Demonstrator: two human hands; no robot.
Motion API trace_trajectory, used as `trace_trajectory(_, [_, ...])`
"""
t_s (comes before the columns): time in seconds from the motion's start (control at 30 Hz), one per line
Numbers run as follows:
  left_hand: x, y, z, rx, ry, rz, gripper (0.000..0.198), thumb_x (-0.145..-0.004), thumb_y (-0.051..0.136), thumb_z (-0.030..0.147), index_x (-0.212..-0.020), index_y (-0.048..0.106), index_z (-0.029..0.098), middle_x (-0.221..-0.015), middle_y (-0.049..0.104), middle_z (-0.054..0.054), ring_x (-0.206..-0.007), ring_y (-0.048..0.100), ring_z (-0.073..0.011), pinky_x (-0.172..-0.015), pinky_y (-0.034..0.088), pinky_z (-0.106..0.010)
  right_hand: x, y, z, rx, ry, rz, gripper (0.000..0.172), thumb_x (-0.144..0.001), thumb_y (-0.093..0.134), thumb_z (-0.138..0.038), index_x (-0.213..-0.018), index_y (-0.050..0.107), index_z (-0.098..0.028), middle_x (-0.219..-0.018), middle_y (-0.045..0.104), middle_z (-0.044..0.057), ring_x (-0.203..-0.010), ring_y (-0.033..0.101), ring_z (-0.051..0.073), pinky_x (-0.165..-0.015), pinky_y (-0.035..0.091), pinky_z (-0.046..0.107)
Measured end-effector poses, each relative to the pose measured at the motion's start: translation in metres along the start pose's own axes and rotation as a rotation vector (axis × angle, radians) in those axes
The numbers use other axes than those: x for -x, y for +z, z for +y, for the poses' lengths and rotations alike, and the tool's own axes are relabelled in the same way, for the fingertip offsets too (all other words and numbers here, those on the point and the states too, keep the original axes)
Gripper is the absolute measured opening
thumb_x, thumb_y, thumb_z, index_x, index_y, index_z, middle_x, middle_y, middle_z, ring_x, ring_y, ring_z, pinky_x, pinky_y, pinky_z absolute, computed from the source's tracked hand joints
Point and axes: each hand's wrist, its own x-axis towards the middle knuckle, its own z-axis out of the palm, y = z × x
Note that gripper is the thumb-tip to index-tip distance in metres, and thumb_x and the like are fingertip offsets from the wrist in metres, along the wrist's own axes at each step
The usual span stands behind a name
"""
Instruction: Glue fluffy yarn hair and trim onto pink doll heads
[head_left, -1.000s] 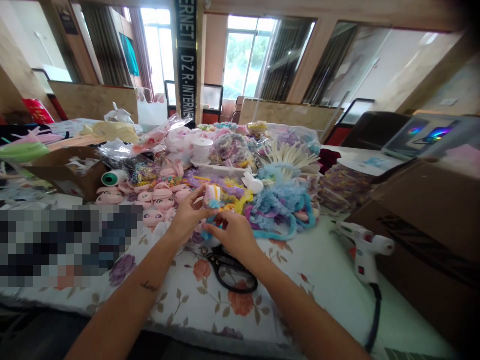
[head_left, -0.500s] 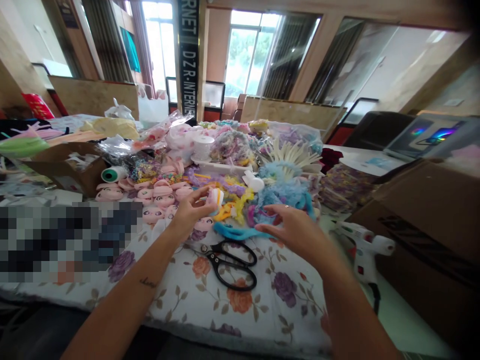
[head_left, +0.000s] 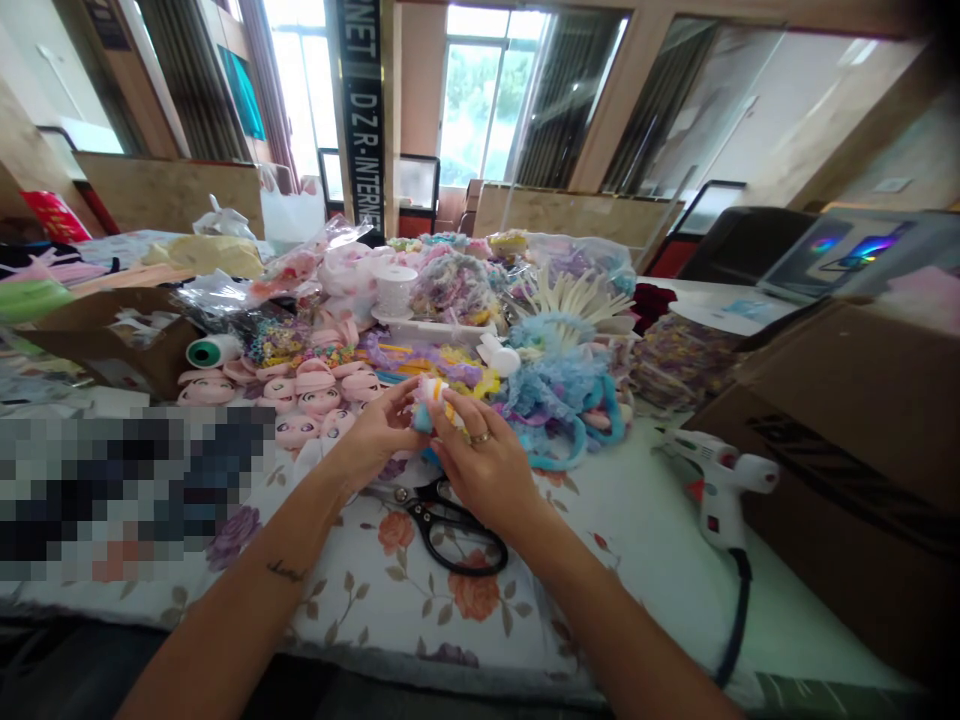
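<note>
Both hands meet over the near middle of the table. My left hand [head_left: 375, 435] pinches a small white piece with a yellow band and a light-blue part [head_left: 430, 392]; its exact kind is unclear. The fingers of my right hand [head_left: 480, 458], with a ring on one finger, close on the same piece from the right and partly hide it. Below my hands lie black-handled scissors [head_left: 466, 571], partly covered by my right hand. A bright blue fuzzy loop [head_left: 576, 445] lies behind my right hand. Pink doll-face pieces [head_left: 319, 400] lie left of my hands.
Light-blue fluffy trim [head_left: 551, 370] and a white spool [head_left: 394, 292] are in the pile behind. On the right a white glue gun [head_left: 721, 490] with a black cord lies before a cardboard box [head_left: 840, 400]. Another cardboard box [head_left: 112, 345] and a thread cone [head_left: 213, 350] are at left.
My right hand has moved left from the blue fuzzy strip to the small piece in my left hand, and its fingers have closed on it. The view has shifted slightly.
</note>
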Motion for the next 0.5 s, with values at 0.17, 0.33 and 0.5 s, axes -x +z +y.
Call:
trace_trajectory(0.17, [0.005,0.003,0.007,0.050,-0.017,0.009,0.071,-0.061,0.075,0.008,-0.127,0.055,0.024,-0.120,0.060,-0.007,-0.107,0.058,-0.0203,-0.081,0.049,-0.025,0.014,0.005,0.001,0.088,-0.101,-0.059,0.042,-0.089,0.051,-0.012,-0.131,0.052,-0.013,-0.134,0.053,0.020,-0.121,0.050,0.031,-0.094,0.048,0.046])
trace_trajectory(0.33, [0.009,0.007,0.016,0.166,0.007,-0.056,0.047,-0.072,0.069,0.022,-0.118,0.060,0.020,-0.107,0.066,-0.007,-0.089,0.064,-0.0190,-0.079,0.053,-0.032,0.023,-0.010,0.002,0.001,-0.050,-0.092,0.034,-0.089,0.051,-0.014,-0.123,0.056,-0.015,-0.131,0.056,0.019,-0.119,0.053,0.029,-0.094,0.049,0.044])
trace_trajectory(0.5, [0.008,0.009,0.020,0.131,-0.029,-0.040,0.045,-0.068,0.075,0.021,-0.111,0.064,0.020,-0.107,0.067,-0.007,-0.090,0.065,-0.0205,-0.075,0.055,-0.033,0.075,-0.061,0.026,0.193,0.491,0.085,0.023,-0.090,0.051,-0.021,-0.110,0.063,-0.017,-0.108,0.068,0.017,-0.101,0.063,0.029,-0.091,0.049,0.044])
